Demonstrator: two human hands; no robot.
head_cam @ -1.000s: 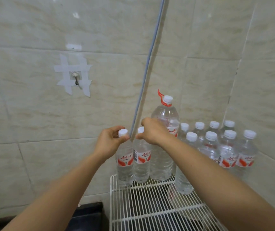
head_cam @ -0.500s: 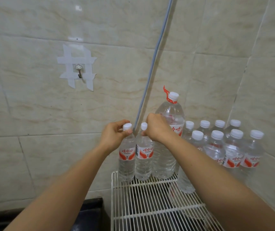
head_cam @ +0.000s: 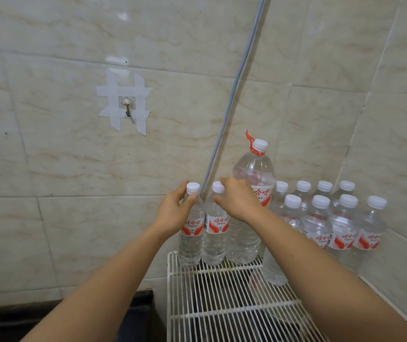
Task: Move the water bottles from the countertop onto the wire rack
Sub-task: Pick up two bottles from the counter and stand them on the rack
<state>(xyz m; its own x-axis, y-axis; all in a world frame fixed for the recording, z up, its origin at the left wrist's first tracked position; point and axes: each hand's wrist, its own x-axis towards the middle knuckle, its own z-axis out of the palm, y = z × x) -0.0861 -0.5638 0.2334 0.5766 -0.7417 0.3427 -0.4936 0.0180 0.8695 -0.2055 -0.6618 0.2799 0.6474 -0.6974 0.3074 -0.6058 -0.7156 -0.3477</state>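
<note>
Standing on the wire rack (head_cam: 222,307): two small bottles at back-left, big bottle, more at right. Left hand (head_cam: 172,213) loosely cupped the left bottle (head_cam: 191,233); right hand (head_cam: 239,201) open, fingers touching its neighbour (head_cam: 216,230). Bench unseen; remainder unknown.

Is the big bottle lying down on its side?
No, the big bottle stands upright on the wire rack, its white cap pointing up, taller than the small bottles beside it.

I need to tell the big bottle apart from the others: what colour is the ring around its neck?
Red, with a red strap; the big bottle has a white cap. Head view.
</note>
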